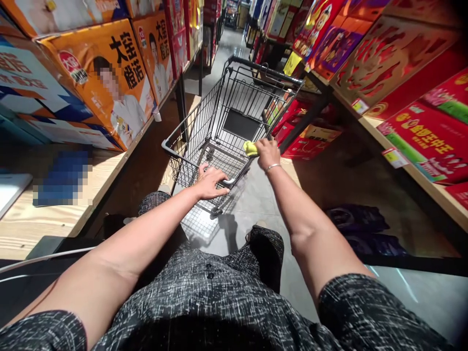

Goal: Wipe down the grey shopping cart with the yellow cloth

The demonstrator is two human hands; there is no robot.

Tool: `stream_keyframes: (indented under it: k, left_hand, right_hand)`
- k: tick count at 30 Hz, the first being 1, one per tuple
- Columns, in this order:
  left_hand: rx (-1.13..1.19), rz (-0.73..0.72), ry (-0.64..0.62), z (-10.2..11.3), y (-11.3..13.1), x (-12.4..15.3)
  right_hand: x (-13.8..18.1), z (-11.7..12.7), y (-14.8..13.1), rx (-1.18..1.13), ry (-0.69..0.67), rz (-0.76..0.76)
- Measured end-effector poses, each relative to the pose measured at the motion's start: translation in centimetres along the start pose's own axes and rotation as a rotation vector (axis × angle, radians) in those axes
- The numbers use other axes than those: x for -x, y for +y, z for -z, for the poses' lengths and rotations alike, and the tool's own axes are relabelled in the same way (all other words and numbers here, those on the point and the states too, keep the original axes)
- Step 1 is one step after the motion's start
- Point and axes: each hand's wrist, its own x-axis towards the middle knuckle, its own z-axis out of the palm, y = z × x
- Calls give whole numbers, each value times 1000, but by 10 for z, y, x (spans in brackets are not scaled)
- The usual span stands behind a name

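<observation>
An empty wire shopping cart stands in a store aisle just ahead of me. My left hand is wrapped round the cart's handle bar at its near left end. My right hand rests on the cart's right rim with its fingers closed round a yellow cloth. A thin bracelet sits on my right wrist. My knees in patterned dark clothing show below the arms.
Orange and blue printed boxes fill the wooden shelf on the left. Red gift boxes line the shelves on the right, with more red boxes low beside the cart. The grey aisle floor runs ahead.
</observation>
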Motion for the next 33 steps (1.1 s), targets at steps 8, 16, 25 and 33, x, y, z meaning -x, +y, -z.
stream_keyframes:
  k: [8,16,25,33]
  left_hand:
    - [59,-16,109,-5,-1,19]
    - [91,-18,113,10,-23,24]
    - [49,-1,35,30,-44,17]
    - [51,121,106,27,-39,18]
  right_hand:
    - [-50,19,8,200,-241,12]
    - [-13,28,-14,214,-231,18]
    - [74,-21,-45,-110,249,-132]
    - [152,-106,-128,-251,-6,149]
